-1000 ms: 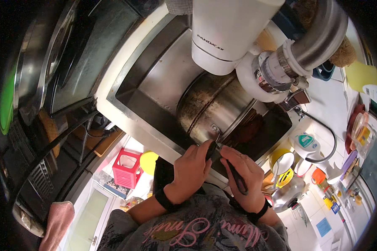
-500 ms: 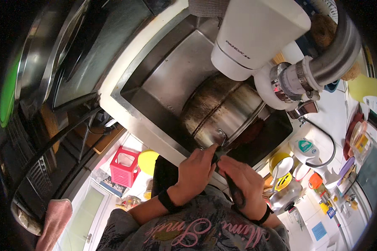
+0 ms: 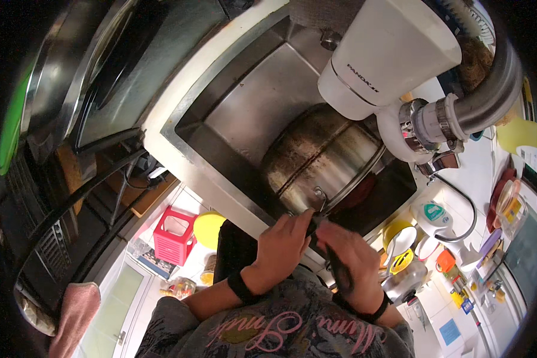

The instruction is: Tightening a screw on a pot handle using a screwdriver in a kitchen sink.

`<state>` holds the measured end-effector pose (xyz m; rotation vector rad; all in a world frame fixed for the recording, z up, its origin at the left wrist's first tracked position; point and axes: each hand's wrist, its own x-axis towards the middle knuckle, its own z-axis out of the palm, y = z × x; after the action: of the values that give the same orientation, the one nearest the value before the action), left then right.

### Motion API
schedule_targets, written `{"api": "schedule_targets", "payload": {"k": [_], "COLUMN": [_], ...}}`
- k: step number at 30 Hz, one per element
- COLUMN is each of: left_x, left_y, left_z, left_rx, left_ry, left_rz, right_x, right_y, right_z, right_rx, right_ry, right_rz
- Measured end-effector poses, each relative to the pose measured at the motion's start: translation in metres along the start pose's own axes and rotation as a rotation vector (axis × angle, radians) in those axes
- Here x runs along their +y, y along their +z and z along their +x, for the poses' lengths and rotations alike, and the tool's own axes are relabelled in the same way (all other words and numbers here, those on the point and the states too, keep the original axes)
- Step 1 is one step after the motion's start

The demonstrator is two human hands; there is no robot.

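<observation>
A metal pan (image 3: 325, 158), browned and stained over its outside, lies tipped on its side in the steel sink (image 3: 238, 101). Its long black handle (image 3: 335, 262) points toward my body. My left hand (image 3: 283, 247) is closed with its fingertips on the handle close to the pan's wall. Slightly blurred, my right hand (image 3: 358, 262) lies around the handle farther back, its palm against the black grip. A dark reddish patch (image 3: 355, 194) shows beside the pan's rim; I cannot make out what it is. The pan's inside is hidden.
A white water filter (image 3: 388, 59) with a metal pipe (image 3: 498, 98) hangs over the sink's right side. A white bottle (image 3: 432, 215), bowls and utensils crowd the right counter. Below left stand a red plastic stool (image 3: 175, 237) and a yellow round thing (image 3: 209, 231).
The view has shifted slightly, so the sink, pan and filter sit a little farther right. My right hand has turned slightly and is more blurred; both hands stay at the handle.
</observation>
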<state>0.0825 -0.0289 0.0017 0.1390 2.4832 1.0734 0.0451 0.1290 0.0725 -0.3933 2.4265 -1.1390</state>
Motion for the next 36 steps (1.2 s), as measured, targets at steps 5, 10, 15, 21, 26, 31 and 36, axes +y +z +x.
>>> {"api": "schedule_targets", "payload": {"k": [5,10,15,21,26,31,36], "left_x": [-0.001,0.0,0.001,0.002,0.003,0.004,0.005], "left_y": [0.001,-0.001,-0.003,-0.005,-0.008,-0.006,-0.007], "left_z": [-0.001,-0.001,-0.001,0.002,0.005,0.01,0.011], "left_rx": [-0.008,-0.02,-0.016,-0.008,-0.03,0.025,0.034], "left_ry": [0.009,-0.004,0.005,-0.005,-0.02,0.006,-0.017], "left_rz": [-0.021,0.05,0.02,-0.022,-0.007,-0.045,-0.023], "right_x": [-0.001,0.004,0.002,-0.007,-0.003,0.0,0.007], "right_y": [0.001,0.0,0.0,0.02,0.031,0.044,0.054], "right_z": [0.001,0.005,0.005,-0.003,-0.015,-0.021,-0.012], "right_rx": [0.024,0.016,0.046,0.286,0.334,0.446,0.544], "right_ry": [0.035,0.071,0.051,0.083,0.032,0.149,0.17], "right_rz": [-0.023,-0.051,-0.013,0.012,-0.02,-0.006,0.083]}}
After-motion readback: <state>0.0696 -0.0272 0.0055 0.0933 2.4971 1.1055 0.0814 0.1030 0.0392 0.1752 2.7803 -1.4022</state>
